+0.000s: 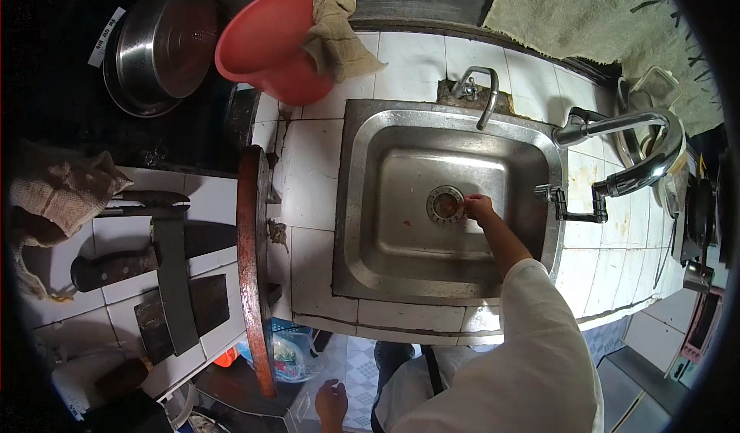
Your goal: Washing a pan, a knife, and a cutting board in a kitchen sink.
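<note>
My right hand (478, 208) reaches down into the stainless steel sink (404, 259), its fingertips at the right rim of the round drain strainer (446, 204). Something brownish lies in the strainer's middle, and small scraps are on the basin floor to its left. Whether the fingers pinch anything is too small to tell. Low in the picture, my left hand (332, 401) hangs over the floor in front of the counter, fingers loosely apart, holding nothing. A small metal tap (491, 97) stands behind the basin; a larger chrome swivel faucet (653, 167) rises at its right corner.
A red plastic bucket (266, 40) with a tan cloth (341, 45) over its rim stands back left. Steel pots (167, 51) sit beyond it. A round wooden board (254, 271) stands on edge left of the sink, near a cleaver (173, 294). Dishes and lids (636, 103) crowd the right.
</note>
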The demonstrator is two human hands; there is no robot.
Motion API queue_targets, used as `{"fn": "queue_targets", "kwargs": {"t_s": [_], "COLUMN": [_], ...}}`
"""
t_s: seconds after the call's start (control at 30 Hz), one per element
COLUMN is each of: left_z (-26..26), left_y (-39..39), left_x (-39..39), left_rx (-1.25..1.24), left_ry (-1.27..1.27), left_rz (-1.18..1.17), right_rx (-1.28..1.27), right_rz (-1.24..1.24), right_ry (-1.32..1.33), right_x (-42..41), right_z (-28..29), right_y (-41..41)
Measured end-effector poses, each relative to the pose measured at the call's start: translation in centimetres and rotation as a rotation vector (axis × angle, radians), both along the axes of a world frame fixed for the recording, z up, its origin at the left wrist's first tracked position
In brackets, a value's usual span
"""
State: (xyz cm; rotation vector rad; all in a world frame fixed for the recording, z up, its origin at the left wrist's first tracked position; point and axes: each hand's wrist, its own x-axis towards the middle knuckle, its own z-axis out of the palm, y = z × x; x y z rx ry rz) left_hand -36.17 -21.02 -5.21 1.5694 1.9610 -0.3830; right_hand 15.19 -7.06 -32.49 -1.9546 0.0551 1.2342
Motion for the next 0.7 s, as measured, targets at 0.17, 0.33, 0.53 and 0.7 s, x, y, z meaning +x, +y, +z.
{"fn": "queue_targets", "kwargs": {"t_s": [0.17, 0.33, 0.53, 0.7], "left_z": [0.5, 1.0, 1.4, 1.5], "left_y": [0.1, -0.3, -0.7, -0.8], "left_x": [0.5, 0.2, -0.6, -2.5], "left_rx": [0.011, 0.01, 0.026, 0.138], "left_ry": [-0.017, 0.019, -0.01, -0.054], "left_rz": [-0.001, 0.014, 0.028, -0.045], "right_rx": [0.091, 0.036, 0.133, 0.474], "right_rz": [0.164, 0.364, 0.17, -0.225], "right_ry": [-0.053, -0.214, -0.047, 0.213], "right_x": [0.9, -1.0, 0.4, 0.2], "right_z": [-1.5, -0.2, 1.6, 8.8], "right_y": [-0.8, -0.1, 0.0, -0.4]}}
